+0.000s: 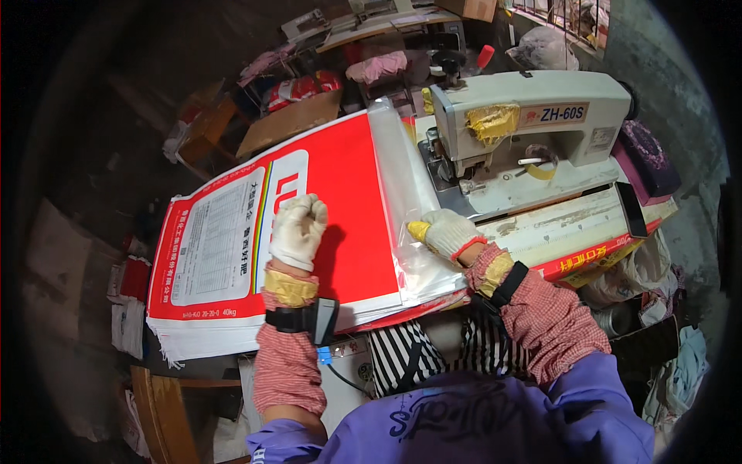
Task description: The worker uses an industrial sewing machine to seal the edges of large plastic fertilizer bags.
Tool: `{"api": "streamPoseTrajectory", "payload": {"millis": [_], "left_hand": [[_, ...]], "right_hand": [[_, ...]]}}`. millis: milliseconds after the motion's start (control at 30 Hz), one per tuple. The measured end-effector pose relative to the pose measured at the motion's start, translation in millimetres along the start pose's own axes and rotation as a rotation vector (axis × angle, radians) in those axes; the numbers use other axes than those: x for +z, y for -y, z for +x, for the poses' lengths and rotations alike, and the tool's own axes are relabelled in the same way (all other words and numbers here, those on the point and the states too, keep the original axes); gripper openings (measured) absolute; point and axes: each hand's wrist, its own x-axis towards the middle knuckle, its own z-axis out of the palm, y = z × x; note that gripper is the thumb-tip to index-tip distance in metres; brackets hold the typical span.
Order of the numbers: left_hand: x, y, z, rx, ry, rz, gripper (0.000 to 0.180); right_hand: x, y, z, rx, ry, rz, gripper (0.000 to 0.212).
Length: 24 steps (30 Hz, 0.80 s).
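A stack of red-and-white woven sacks (pixel 340 178) lies flat in front of me, with a clear plastic liner (pixel 396 166) sticking out along its right edge. My left hand (pixel 299 230), in a white knit glove, is curled closed over the top sack, its shadow falling on the red print. Nothing shows in its fingers. At the liner's edge, my right hand (pixel 447 232), gloved with a yellow-covered fingertip, is closed on the plastic; its fingers are partly hidden. Just beyond it stands a pale sewing machine (pixel 533 124), its needle area close to the liner.
A purple box (pixel 648 158) stands right of the machine. Behind the stack are a cardboard piece (pixel 290 124) and another worktable (pixel 386 23). A wooden frame (pixel 158 414) stands at the lower left. Bags and cloth (pixel 680 371) crowd the lower right.
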Motion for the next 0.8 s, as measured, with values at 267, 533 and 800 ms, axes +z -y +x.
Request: {"api": "streamPoseTrajectory", "payload": {"millis": [267, 533, 800], "left_hand": [[19, 54, 3, -0.459, 0.301, 0.496, 0.024], [6, -19, -2, 0.156, -0.031, 0.248, 0.013], [56, -56, -51, 0.046, 0.001, 0.905, 0.011]], "right_hand": [[12, 42, 4, -0.301, 0.013, 0.169, 0.032], [10, 11, 14, 0.012, 0.099, -0.325, 0.030], [66, 71, -35, -0.827, 0.785, -0.186, 0.019]]}}
